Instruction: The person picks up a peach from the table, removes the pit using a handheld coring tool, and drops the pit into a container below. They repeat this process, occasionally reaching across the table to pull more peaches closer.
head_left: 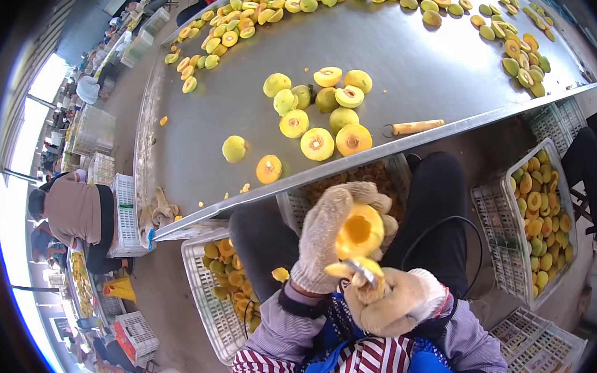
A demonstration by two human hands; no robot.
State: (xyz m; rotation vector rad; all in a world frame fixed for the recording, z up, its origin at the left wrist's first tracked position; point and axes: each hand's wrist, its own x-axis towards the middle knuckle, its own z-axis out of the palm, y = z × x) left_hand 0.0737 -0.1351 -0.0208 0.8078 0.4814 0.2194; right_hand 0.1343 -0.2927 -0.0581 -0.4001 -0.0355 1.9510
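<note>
Presently pinching hollowed peach half (pixel 359 236) in left grip (pixel 325 229), between thighs (pixel 442 205) | clasping curved metal blade (pixel 367 271) in right grip (pixel 393 307), just below cavity | possibly skidding into left grip if overpushed

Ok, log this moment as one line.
left hand: gloved, holding hollowed fruit half | right hand: gloved, gripping metal tool, yellow flesh beside it | table: cut fruit, wooden-handled tool | floor: fruit-filled crates

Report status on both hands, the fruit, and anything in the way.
Left gloved hand: gripping hollowed fruit half. Right gloved hand: closed on bladed tool, metal end at the fruit's lower edge. No obstruction visible between them.
</note>
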